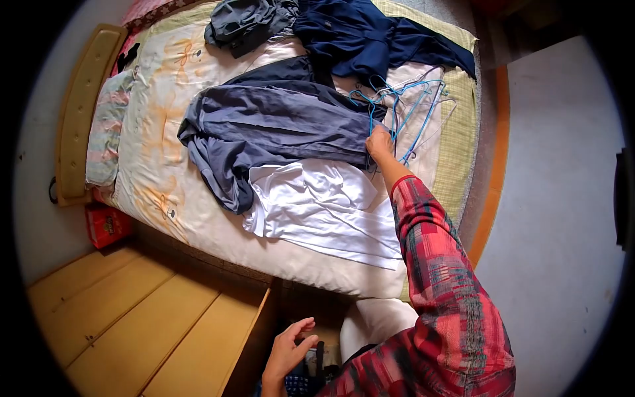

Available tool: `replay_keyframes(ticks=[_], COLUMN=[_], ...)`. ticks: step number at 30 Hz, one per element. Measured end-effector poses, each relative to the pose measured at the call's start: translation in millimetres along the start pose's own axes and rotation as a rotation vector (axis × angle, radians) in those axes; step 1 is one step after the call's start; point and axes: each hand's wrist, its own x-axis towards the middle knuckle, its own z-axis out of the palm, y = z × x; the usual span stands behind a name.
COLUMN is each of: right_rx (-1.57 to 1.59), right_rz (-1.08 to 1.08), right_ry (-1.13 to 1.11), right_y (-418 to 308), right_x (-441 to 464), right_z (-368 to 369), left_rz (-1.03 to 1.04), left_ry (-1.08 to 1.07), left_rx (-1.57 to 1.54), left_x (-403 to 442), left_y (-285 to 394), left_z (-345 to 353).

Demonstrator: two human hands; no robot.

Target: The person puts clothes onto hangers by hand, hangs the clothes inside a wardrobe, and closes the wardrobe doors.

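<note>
My right hand [380, 143] reaches across the bed with its fingers closed around a thin blue clothes hanger [371, 119]. It is at the right end of the grey trousers [271, 126], and its fingertips are partly hidden. Several more wire hangers [423, 109], mostly blue, lie tangled just beyond it. Nearer to me, a white shirt [314, 198] is spread beside the trousers. Low in the view, away from the bed, my left hand [288, 352] is held up with its fingers apart and nothing in it.
Dark navy clothing [370, 36] and a crumpled grey garment [248, 23] lie at the bed's far side. A pillow [109, 129] rests by the padded headboard [86, 112]. A wooden cabinet [145, 311] and a red bag [107, 225] stand at the lower left.
</note>
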Motion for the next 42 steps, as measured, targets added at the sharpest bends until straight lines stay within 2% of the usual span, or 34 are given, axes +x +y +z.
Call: replay_keyframes(ticks=[2, 3, 4, 6, 7, 8, 10, 11, 12, 14, 16, 18, 20, 22, 24, 26, 28, 30, 32, 35, 36, 38, 40, 41, 42], right_rx=[-0.096, -0.146, -0.146, -0.092, 0.017, 0.02, -0.037, 0.001, -0.005, 0.055, 0.104, 0.265, 0.286, 0.469, 0.715, 0.851, 0.766, 0.709, 0.551, 0.412, 0.309, 0.469, 0.495, 0.573, 0.655], right_rz=[-0.025, -0.16, -0.155, -0.326, -0.47, -0.464, -0.462, -0.263, -0.258, -0.146, -0.156, -0.078, -0.015, -0.183, -0.299, -0.633, -0.757, -0.808, -0.97, -1.041, -1.028, -0.912, -0.604, -0.695, -0.786], right_ry=[-0.044, -0.041, -0.044, 0.086, 0.277, 0.279, 0.681, 0.477, 0.475, 0.224, 0.236, 0.366, 0.376, 0.495, 0.395, 0.259, -0.039, -0.334, -0.398, -0.527, -0.766, -1.054, -1.401, -1.402, -1.4], right_y=[0.8, 6.9, 2.7, -6.4, 3.3, 9.1, 23.9, 34.8, 36.5, 34.9, 32.0, 20.6, 0.8, -8.4, -23.2, -20.5, -20.1, -23.0, -38.3, -36.1, -30.7, -19.4, -12.4, -9.4, -7.4], right_x=[1.1, 2.1, -3.1, -6.9, 6.0, 18.7, 44.3, 59.8, 60.8, 60.8, 53.2, 43.9, 13.7, -10.9, -59.3, -106.6, -162.8, -216.7, -255.9, -307.4, -320.1, -354.7, -363.9, -362.1, -356.7], right_z=[0.7, 2.8, -6.6, -29.4, -28.9, -24.0, -13.7, -1.9, -4.7, -8.3, -12.0, -24.9, -54.2, -75.5, -104.3, -108.9, -118.7, -124.3, -132.5, -112.9, -111.3, -107.3, -104.8, -97.4, -87.3], left_rz=[0.021, 0.042, 0.037, 0.026, 0.027, 0.009, -0.013, -0.005, 0.003, 0.007, 0.014, 0.045, 0.044, 0.048, 0.06, 0.087, 0.116, 0.238, 0.401, 0.561, 0.557, 0.604, 0.25, 0.254, 0.075], left_ry=[0.019, 0.036, 0.033, 0.042, 0.042, 0.042, 0.031, 0.033, 0.035, 0.025, 0.024, 0.032, 0.049, 0.064, 0.083, 0.168, 0.298, 0.466, 0.578, 0.68, 0.693, 0.394, 0.251, 0.229, 0.158], left_rx=[0.015, 0.025, 0.027, 0.058, 0.06, 0.059, 0.056, 0.052, 0.047, 0.044, 0.041, 0.03, 0.037, 0.041, 0.026, -0.047, -0.007, 0.196, 0.293, 0.613, 0.664, 0.52, 0.151, 0.109, 0.081], left_x=[2.9, 2.2, 1.6, 2.8, 4.5, 5.2, 8.4, 11.0, 12.6, 15.5, 16.8, 15.6, 13.1, 9.9, 7.0, 4.7, 3.9, 2.5, 0.4, -7.8, -9.3, 0.6, -6.4, -1.9, -6.7], left_y=[-5.2, -7.5, -8.1, -7.7, -8.0, -8.2, -9.0, -10.0, -10.8, -8.8, -7.5, -6.7, -5.0, -2.4, -0.3, -0.1, -4.3, 11.8, 26.1, 52.7, 52.6, 10.3, 3.7, -18.5, -14.5], left_z=[-2.0, -2.4, -3.3, -4.0, -4.2, -5.3, -4.7, -3.7, -2.6, -0.2, -0.2, -1.3, -4.2, -6.6, -7.3, -9.1, -14.7, -19.7, -22.5, -14.3, -11.6, -6.8, 9.5, 13.5, 12.2])
